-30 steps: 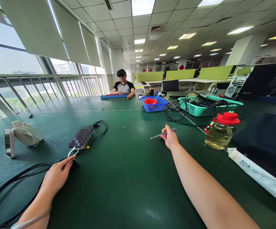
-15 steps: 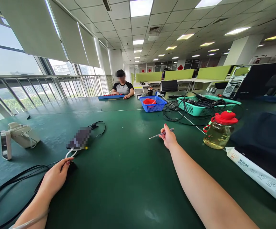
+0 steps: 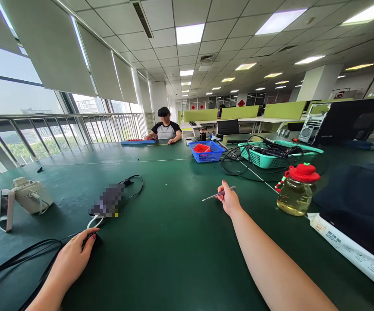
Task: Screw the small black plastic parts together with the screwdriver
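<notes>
My right hand [image 3: 228, 200] reaches out over the green table [image 3: 174, 242] and pinches a thin screwdriver [image 3: 217, 194], its tip pointing left. My left hand [image 3: 73, 257] rests at the near left with its fingers curled over a small black object [image 3: 93, 238] where black cables [image 3: 18, 259] run in. A white cable [image 3: 93, 221] leads from there to a dark flat device [image 3: 107, 201] lying a little farther away.
A bottle of yellow liquid with a red cap [image 3: 295, 190] stands at the right, beside a dark bag [image 3: 358, 203] and a white packet [image 3: 351, 250]. A blue basket [image 3: 208, 151] and a teal basket of cables [image 3: 277, 153] sit farther back. A white device [image 3: 25, 196] lies left. Another person [image 3: 165, 125] sits at the far end.
The view has tilted up slightly, so everything sits lower in the picture. My left hand has curled closer over the small black object. The right hand keeps its hold on the screwdriver.
</notes>
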Demonstrator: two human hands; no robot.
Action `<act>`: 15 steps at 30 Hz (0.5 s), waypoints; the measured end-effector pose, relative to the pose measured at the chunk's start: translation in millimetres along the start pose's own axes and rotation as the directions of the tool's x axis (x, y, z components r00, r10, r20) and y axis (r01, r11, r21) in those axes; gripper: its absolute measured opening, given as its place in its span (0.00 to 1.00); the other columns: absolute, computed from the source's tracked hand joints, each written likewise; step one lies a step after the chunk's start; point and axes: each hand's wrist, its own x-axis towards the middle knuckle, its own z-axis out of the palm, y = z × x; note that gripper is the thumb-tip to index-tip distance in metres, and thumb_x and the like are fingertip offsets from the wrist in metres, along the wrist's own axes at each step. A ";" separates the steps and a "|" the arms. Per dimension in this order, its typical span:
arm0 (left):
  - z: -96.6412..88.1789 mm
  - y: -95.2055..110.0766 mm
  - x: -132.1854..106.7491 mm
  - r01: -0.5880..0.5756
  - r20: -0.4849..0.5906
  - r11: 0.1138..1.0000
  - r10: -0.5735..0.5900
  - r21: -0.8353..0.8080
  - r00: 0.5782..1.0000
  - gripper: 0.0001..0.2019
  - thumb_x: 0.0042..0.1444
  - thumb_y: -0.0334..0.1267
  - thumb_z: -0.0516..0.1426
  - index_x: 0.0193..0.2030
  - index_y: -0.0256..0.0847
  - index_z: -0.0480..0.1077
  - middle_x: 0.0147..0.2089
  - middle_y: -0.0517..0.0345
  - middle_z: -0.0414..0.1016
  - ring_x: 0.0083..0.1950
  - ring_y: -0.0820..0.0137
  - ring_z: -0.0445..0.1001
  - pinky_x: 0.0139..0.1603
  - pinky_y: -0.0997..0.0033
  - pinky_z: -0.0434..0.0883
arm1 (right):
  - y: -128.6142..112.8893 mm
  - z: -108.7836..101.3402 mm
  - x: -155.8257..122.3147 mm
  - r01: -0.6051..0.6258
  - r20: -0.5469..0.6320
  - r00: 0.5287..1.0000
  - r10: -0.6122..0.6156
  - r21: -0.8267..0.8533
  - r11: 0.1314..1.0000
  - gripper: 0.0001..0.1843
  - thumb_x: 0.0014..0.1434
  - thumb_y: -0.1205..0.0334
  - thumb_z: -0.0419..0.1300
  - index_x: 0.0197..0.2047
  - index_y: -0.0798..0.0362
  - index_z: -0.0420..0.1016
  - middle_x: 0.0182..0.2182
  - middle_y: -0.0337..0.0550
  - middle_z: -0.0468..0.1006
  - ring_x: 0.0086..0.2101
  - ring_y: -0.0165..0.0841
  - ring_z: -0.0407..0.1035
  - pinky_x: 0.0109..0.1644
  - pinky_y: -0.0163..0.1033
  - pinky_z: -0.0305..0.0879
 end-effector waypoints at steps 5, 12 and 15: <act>-1.1 4.1 -1.5 -0.022 0.007 1.000 0.021 0.010 1.000 0.25 0.58 0.51 0.45 0.52 0.42 0.75 0.49 0.49 0.81 0.48 0.56 0.79 0.45 0.65 0.75 | 1.0 0.2 1.6 -0.009 -0.010 1.000 0.009 0.004 1.000 0.31 0.45 0.31 0.64 0.16 0.50 0.64 0.11 0.31 0.56 0.15 0.25 0.52 0.23 0.36 0.60; 1.1 2.8 1.6 -0.030 0.055 0.999 0.029 0.021 0.998 0.25 0.58 0.50 0.45 0.53 0.42 0.74 0.48 0.48 0.81 0.47 0.56 0.79 0.45 0.64 0.75 | -0.8 1.8 0.7 -0.019 -0.020 1.000 0.019 0.005 1.000 0.31 0.46 0.31 0.64 0.16 0.50 0.63 0.10 0.30 0.56 0.15 0.24 0.52 0.24 0.36 0.61; 0.0 3.2 1.9 -0.047 0.052 0.999 0.046 0.014 0.998 0.25 0.58 0.50 0.46 0.52 0.42 0.75 0.47 0.48 0.81 0.47 0.56 0.79 0.46 0.64 0.75 | -3.0 3.7 -1.2 -0.010 -0.011 1.000 0.010 0.007 1.000 0.30 0.45 0.31 0.64 0.16 0.50 0.63 0.10 0.30 0.56 0.15 0.24 0.51 0.24 0.36 0.60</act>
